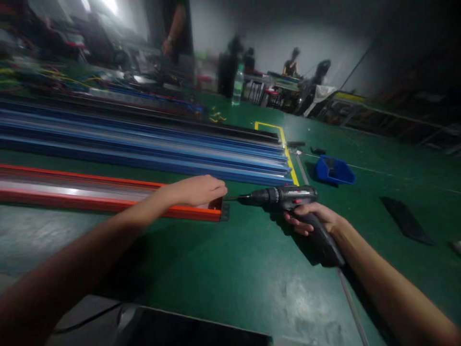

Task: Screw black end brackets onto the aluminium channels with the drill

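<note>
My right hand (311, 218) is wrapped round the handle of a black power drill (277, 196). The drill points left, its thin bit meeting the dark end piece (225, 212) of a long orange channel (126, 204). Over that same end lies my left hand (201, 190), fingers bent together at the channel's edge; whatever is under the fingertips is hidden. The orange channel runs off to the left edge of the view.
Behind lie several long blue profiles (162, 149) on the green table (252, 259). A blue bin (335, 170) and a dark flat piece (406, 219) are at right. Farther back stand a bottle (237, 85), heaped wires (54, 79) and people.
</note>
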`<state>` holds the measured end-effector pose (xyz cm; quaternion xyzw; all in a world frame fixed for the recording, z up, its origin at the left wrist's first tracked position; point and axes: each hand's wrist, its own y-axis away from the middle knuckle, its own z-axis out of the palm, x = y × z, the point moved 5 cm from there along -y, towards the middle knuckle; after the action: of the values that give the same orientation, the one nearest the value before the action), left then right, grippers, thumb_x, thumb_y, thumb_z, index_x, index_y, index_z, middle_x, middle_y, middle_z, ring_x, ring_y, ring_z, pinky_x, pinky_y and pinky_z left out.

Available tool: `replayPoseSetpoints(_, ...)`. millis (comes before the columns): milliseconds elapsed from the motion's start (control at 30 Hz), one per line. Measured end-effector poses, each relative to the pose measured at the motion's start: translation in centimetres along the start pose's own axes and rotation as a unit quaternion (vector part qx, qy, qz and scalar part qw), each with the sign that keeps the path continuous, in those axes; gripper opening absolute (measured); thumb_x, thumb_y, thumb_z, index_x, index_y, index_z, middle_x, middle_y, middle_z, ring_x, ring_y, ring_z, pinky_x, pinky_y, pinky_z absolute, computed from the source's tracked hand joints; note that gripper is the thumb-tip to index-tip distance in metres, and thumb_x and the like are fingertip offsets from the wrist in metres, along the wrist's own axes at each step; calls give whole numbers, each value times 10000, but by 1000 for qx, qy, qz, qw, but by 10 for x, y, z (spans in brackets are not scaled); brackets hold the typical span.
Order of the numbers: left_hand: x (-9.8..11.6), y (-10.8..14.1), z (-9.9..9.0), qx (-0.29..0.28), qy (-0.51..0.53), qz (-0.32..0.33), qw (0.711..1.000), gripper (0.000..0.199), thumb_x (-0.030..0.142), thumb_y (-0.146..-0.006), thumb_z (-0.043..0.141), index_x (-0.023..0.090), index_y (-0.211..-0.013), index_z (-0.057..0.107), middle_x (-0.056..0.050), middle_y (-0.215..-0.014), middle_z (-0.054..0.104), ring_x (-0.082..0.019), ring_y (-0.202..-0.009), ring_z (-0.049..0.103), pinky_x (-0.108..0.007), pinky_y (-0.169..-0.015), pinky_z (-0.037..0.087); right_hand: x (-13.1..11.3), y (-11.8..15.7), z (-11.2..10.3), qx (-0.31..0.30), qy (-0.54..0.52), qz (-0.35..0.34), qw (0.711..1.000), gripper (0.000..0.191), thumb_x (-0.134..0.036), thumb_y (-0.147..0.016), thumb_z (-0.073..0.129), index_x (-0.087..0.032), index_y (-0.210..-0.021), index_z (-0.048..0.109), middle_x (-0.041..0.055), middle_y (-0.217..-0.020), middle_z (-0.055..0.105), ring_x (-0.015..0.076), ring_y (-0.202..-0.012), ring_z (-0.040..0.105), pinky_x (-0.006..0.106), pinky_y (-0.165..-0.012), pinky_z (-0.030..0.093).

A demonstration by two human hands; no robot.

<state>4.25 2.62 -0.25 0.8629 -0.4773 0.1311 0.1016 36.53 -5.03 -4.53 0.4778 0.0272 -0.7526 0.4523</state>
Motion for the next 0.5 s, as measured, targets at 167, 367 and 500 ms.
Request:
replayPoseSetpoints(167,-1,1,-2,3,18,-11,1000,448,405,-1100,284,203,-800,548,-25,-783,642,-164,-679,580,-302,-649,372,2,0,0,4,-3,10,1000,254,-239,-901,720,-29,-1040,754,51,-805,690,50,-475,543,216,-548,543)
replayPoseSetpoints(367,-2,1,-4,5,31,-5,999,443,400,-1096,299,200,-807,570,-26,-802,657,-164,-705,588,-305,-674,381,0,-3,2,-1,-6,11,1000,254,-235,-900,722,-27,-1043,753,53,-807,690,53,-478,544,219,-554,549)
replayPoseSetpoints(500,-1,2,-5,-1,33,-4,999,440,382,-1097,295,200,-789,552,-18,-751,640,-157,-659,571,-304,-648,372,0,-4,5,0,-11,20,1000,250,-244,-897,739,-29,-1026,748,45,-802,682,49,-478,543,216,-558,551)
